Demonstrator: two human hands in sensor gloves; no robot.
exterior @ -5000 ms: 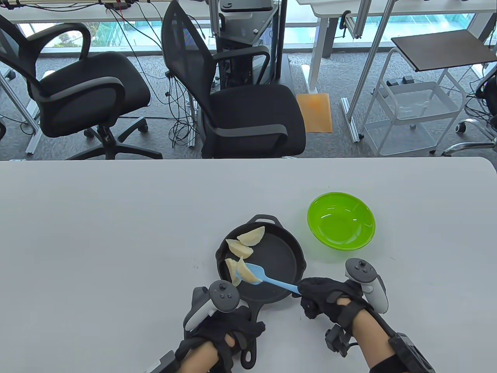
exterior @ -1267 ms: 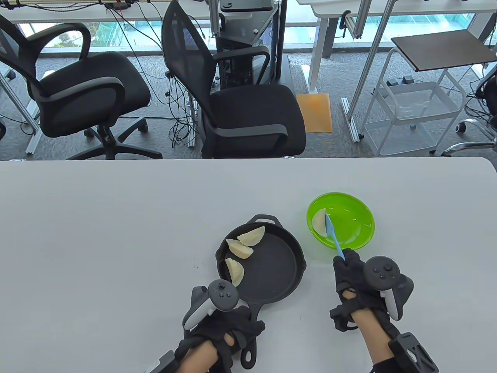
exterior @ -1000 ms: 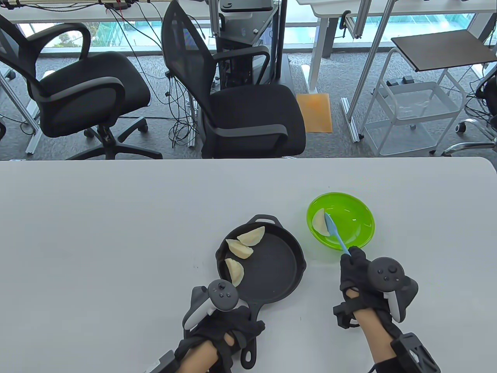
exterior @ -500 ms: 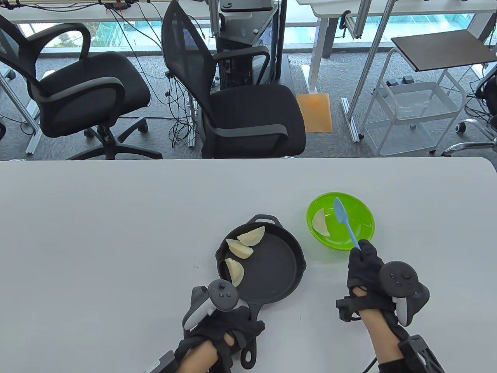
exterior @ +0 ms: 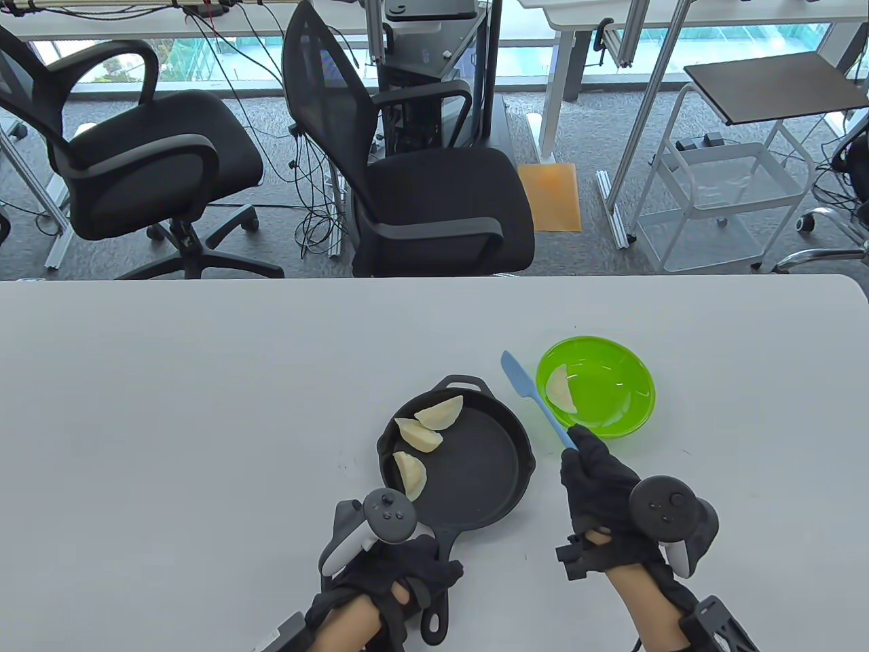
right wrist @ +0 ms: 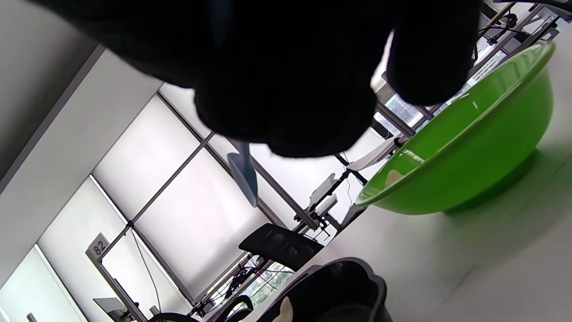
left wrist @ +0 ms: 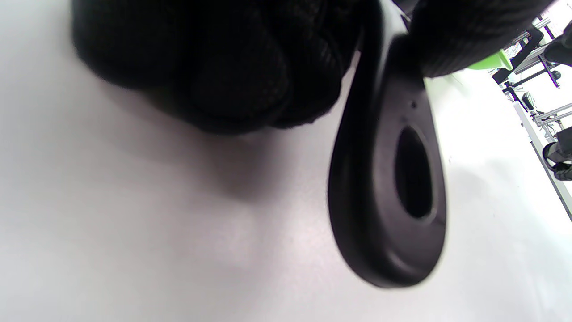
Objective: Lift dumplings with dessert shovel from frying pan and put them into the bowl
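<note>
I see left hand (exterior: 400, 577) gripping the frying pan (exterior: 468, 468) handle at 6 o'clock of the pan. Right hand (exterior: 601, 482) pinches the blue dessert shovel (exterior: 536, 401), blade empty, up between pan and green bowl (exterior: 611, 407). One dumpling (exterior: 561, 389) sits in the bowl at its 9 o'clock side. Three dumplings (exterior: 421, 435) sit in the pan, 9 to 11 o'clock along the rim

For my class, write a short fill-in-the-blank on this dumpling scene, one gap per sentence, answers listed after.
1. The frying pan holds ____ dumplings.
2. The green bowl holds ____ dumpling.
3. The blue dessert shovel is held by the ____ hand.
4. The left hand grips the pan's ____.

Missing words: three; one; right; handle
</note>
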